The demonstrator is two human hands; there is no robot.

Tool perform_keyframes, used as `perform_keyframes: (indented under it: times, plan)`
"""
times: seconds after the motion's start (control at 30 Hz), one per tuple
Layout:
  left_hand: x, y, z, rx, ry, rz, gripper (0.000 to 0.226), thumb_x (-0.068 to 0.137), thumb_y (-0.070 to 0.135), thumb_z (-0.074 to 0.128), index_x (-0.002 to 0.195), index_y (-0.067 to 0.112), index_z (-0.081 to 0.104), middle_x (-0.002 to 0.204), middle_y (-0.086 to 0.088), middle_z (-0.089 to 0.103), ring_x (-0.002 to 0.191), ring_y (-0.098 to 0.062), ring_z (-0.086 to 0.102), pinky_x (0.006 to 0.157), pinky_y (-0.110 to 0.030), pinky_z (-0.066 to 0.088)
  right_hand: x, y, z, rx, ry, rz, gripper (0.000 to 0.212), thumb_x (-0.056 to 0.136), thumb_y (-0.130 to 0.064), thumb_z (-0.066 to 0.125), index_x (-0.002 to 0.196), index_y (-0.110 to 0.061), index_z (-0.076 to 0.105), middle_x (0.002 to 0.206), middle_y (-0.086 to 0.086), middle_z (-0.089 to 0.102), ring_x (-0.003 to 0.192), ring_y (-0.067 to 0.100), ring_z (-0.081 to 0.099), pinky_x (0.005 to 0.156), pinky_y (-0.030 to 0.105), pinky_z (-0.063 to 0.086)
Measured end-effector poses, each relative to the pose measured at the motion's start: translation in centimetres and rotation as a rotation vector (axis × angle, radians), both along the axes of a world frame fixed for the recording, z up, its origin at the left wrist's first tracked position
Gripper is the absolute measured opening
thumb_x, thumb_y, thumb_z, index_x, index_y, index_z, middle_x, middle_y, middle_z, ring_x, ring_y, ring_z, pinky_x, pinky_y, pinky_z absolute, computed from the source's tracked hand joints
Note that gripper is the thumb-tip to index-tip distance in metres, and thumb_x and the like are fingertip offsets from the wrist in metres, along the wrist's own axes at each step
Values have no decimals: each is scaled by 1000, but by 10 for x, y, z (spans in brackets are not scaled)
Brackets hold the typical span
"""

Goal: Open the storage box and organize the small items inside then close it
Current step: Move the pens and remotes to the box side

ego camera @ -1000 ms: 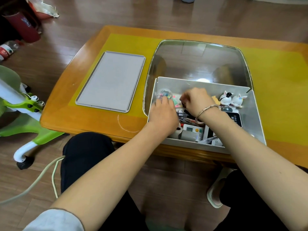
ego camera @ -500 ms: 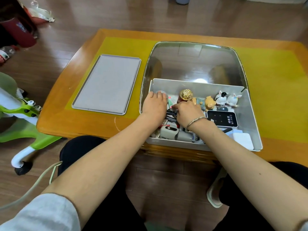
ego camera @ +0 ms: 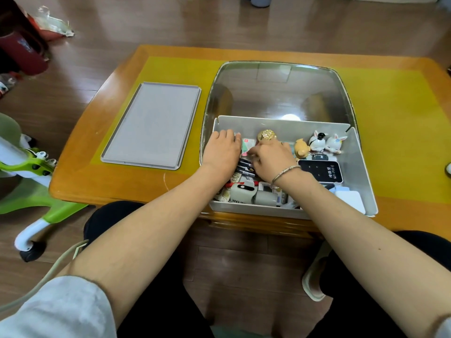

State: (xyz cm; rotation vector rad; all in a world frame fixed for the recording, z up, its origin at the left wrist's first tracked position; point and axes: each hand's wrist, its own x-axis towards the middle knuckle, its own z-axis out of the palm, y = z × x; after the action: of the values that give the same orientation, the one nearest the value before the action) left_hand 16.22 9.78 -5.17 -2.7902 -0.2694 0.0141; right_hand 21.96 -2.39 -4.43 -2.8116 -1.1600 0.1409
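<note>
Items under both hands (ego camera: 220,152) hidden.

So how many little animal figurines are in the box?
3, at the storage box's far right: an orange one, then two white rabbits. The hands may hide more.

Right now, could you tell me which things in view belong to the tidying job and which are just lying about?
Part of the job:
storage box
grey lid beside it on the table
small items inside: gold ornament, rabbit figurines, black Wi-Fi device
left hand, right hand

Just lying about:
green ride-on toy
plastic wrapper on the floor
</note>
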Motion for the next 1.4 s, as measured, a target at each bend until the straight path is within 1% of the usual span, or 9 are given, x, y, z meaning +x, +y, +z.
perform_keyframes:
  times: [0.13,0.3,0.5,0.67,0.8,1.0,1.13,1.23,1.4]
  plan:
    - [1,0,1,-27,-28,-6,42,99,13,43,140,6,37,125,-15,52,116,-30,49,97,-36,37,18,-16,9,369,-3,-116,22,86,-21,61,108,-16,62,108,9,56,105,29,53,87,40,44]
    - [-3,0,-3,-54,-41,-21,45,98,15,46,142,9,36,129,-15,51,117,-31,49,98,-37,38,44,-21,9,201,28,-134,49,78,-31,73,122,-21,55,120,8,55,118,29,47,99,41,39]
    - [-2,-3,-4,-99,-28,-163,42,95,23,54,136,23,46,136,-11,44,125,-30,39,97,-43,36,51,-18,10,179,53,-45,52,79,-21,72,128,-23,55,127,6,56,122,28,48,103,43,36]
    - [-1,-4,-7,-80,63,-177,41,96,25,52,136,25,49,149,-12,32,136,-35,28,102,-50,33,51,-27,10,166,100,-49,64,78,-18,72,136,-20,44,135,7,49,126,28,44,106,46,34]
    - [0,-5,-7,-107,108,-128,48,96,25,52,142,27,41,155,-12,21,139,-36,22,103,-51,32,51,-49,16,258,95,-95,55,82,-15,67,133,-15,47,131,10,51,122,29,47,103,47,36]
    - [-2,-8,1,-183,196,-81,58,94,20,53,147,24,31,159,-12,11,143,-37,11,109,-52,27,39,-90,24,259,108,-134,32,85,-11,64,117,-11,63,111,12,64,100,25,58,90,29,41]
    - [-11,-17,8,-319,154,-42,65,91,16,55,149,20,25,158,-13,14,143,-36,13,112,-49,24,35,-114,28,180,196,-180,30,86,-7,63,115,-11,64,111,12,67,100,26,62,87,25,42]
    - [-24,-26,11,-466,120,-25,58,98,22,46,151,20,22,158,-10,18,144,-34,15,113,-49,23,31,-121,26,127,270,-174,32,87,-11,63,119,-12,62,114,11,66,103,26,61,89,24,42]
    - [-53,-33,13,-510,-210,6,43,97,26,49,139,21,45,151,-5,35,143,-29,19,116,-46,14,21,-113,12,61,296,-184,38,88,-31,62,122,-12,58,116,9,64,105,26,59,85,28,43]
